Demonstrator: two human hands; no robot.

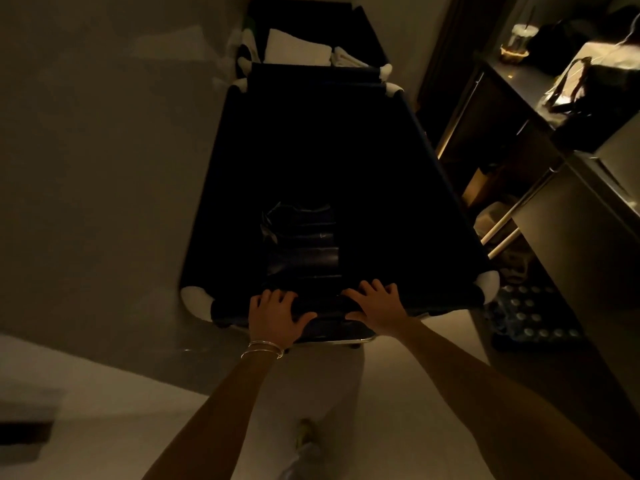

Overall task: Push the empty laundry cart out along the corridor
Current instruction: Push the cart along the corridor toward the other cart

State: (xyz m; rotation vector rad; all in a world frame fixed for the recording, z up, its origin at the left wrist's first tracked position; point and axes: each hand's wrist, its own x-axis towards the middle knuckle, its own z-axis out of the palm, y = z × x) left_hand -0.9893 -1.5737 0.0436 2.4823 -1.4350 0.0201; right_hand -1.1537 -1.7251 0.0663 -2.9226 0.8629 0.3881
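Two hands: ours, both on the near rim of the laundry cart, arms stretched straight forward.
Left hand: bangles at the wrist, fingers curled over the rim, thumb beneath, gripping it.
Right hand: fingers spread over the rim, thumb tucked under.
Cart: dark fabric, directly ahead of us, folded white towels beyond its far end.
Far right: a counter.

Dark navy laundry cart with white corner caps, white folded towels beyond.
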